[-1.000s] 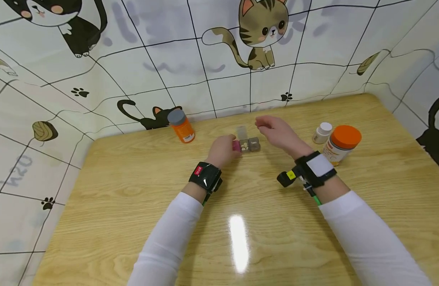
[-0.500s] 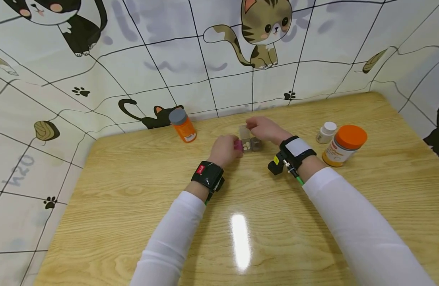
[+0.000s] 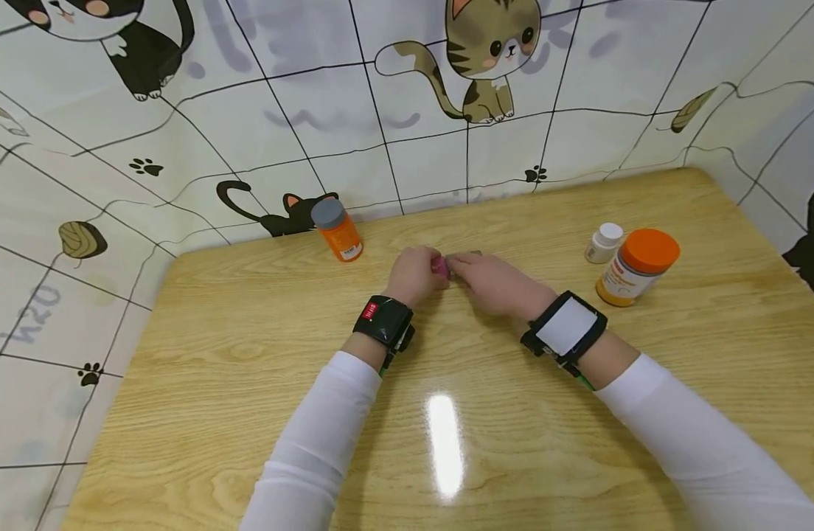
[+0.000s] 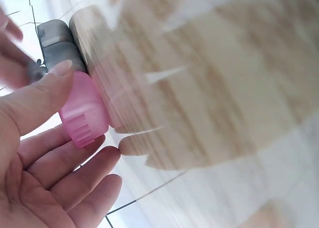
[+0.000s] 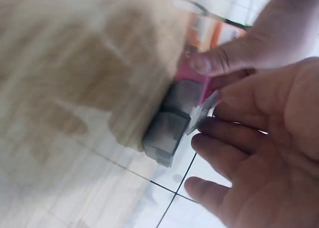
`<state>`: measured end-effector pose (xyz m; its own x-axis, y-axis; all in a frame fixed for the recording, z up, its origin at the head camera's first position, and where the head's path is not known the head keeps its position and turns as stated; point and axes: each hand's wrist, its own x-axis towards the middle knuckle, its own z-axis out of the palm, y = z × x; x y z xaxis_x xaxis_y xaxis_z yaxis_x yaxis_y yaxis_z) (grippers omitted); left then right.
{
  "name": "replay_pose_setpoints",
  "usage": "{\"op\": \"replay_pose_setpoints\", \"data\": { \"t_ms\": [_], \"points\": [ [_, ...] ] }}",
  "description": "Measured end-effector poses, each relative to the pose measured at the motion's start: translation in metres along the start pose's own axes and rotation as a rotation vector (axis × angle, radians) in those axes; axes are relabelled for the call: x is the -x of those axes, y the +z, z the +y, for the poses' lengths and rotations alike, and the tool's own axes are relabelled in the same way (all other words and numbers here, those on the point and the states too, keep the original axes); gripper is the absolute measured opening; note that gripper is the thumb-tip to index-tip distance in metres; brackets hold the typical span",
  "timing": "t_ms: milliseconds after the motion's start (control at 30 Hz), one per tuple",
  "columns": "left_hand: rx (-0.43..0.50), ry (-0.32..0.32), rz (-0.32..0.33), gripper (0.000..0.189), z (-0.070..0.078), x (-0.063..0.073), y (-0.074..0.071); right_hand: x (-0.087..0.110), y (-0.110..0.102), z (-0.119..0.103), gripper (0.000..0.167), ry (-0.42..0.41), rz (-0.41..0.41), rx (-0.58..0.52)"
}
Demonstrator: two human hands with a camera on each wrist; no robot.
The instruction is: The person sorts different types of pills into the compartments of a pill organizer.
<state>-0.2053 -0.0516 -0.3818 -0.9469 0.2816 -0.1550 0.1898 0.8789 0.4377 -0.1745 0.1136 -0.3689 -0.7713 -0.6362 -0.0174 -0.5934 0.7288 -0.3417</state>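
A small pill organizer (image 4: 87,108) with a pink end compartment and grey ones beside it sits on the table, toward the back. My left hand (image 3: 414,276) pinches its pink end between thumb and fingers. Over the grey part lies my right hand (image 3: 503,287), which hides most of the box in the head view. In the right wrist view a raised clear lid (image 5: 204,111) stands tilted on the middle compartment, and the extended fingers of my right hand touch it. The grey end compartment (image 5: 167,130) has its lid down.
An orange bottle with a grey cap (image 3: 341,236) stands at the back left. To the right are a small white bottle (image 3: 604,243) and a larger jar with an orange lid (image 3: 637,267). A cat-patterned cloth (image 3: 407,147) rises behind the wooden table (image 3: 261,369).
My right hand has come in from the right and lowered over the pill organizer. The middle lid, upright before, now tilts under its fingers. My left hand keeps its hold.
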Motion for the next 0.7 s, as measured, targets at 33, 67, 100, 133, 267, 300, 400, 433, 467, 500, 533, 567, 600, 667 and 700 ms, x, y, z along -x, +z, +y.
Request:
{"op": "replay_pose_setpoints", "data": {
  "t_ms": [33,67,100,133,267,300,400,433,467,500,533,567,600,667,700],
  "points": [
    [0.0,-0.003,-0.001,0.037,0.0,0.0,-0.001,0.002,0.003,-0.002,0.041,-0.012,0.002,0.049],
    [-0.003,-0.006,-0.002,0.037,0.0,0.0,-0.001,0.004,0.005,-0.004,0.04,-0.023,0.007,0.095],
    [-0.003,-0.008,-0.004,0.037,0.001,0.0,-0.001,0.006,0.006,-0.006,0.039,-0.033,0.013,0.138],
    [-0.003,-0.01,-0.006,0.037,0.001,0.0,-0.002,0.008,0.008,-0.007,0.039,-0.036,0.018,0.167],
    [0.004,-0.016,-0.009,0.038,0.002,0.001,-0.003,0.009,0.01,-0.01,0.038,-0.017,-0.005,0.211],
    [0.004,-0.017,-0.009,0.039,0.002,0.001,-0.003,0.008,0.01,-0.01,0.039,-0.007,-0.021,0.214],
    [0.009,-0.02,-0.008,0.041,0.002,0.001,-0.004,0.006,0.008,-0.011,0.04,0.014,-0.052,0.224],
    [0.01,-0.021,-0.008,0.041,0.002,0.001,-0.004,0.005,0.008,-0.012,0.04,0.015,-0.055,0.23],
    [0.009,-0.022,-0.008,0.042,0.002,0.001,-0.005,0.005,0.007,-0.013,0.039,0.015,-0.053,0.236],
    [0.012,-0.023,-0.009,0.043,0.002,0.001,-0.005,0.005,0.006,-0.014,0.04,0.019,-0.058,0.237],
    [0.015,-0.023,-0.009,0.043,0.002,0.001,-0.005,0.004,0.005,-0.015,0.041,0.024,-0.062,0.238],
    [0.016,-0.022,-0.01,0.044,0.001,0.0,-0.004,0.004,0.004,-0.017,0.042,0.034,-0.074,0.235],
    [0.019,-0.021,-0.013,0.045,0.0,0.0,-0.004,0.004,0.004,-0.018,0.042,0.044,-0.083,0.23],
    [0.01,-0.01,-0.02,0.048,-0.003,-0.001,-0.003,0.004,0.003,-0.02,0.044,0.066,-0.108,0.218],
    [0.009,-0.004,-0.025,0.049,-0.004,-0.001,-0.002,0.004,0.003,-0.02,0.045,0.074,-0.122,0.212]
  ]
}}
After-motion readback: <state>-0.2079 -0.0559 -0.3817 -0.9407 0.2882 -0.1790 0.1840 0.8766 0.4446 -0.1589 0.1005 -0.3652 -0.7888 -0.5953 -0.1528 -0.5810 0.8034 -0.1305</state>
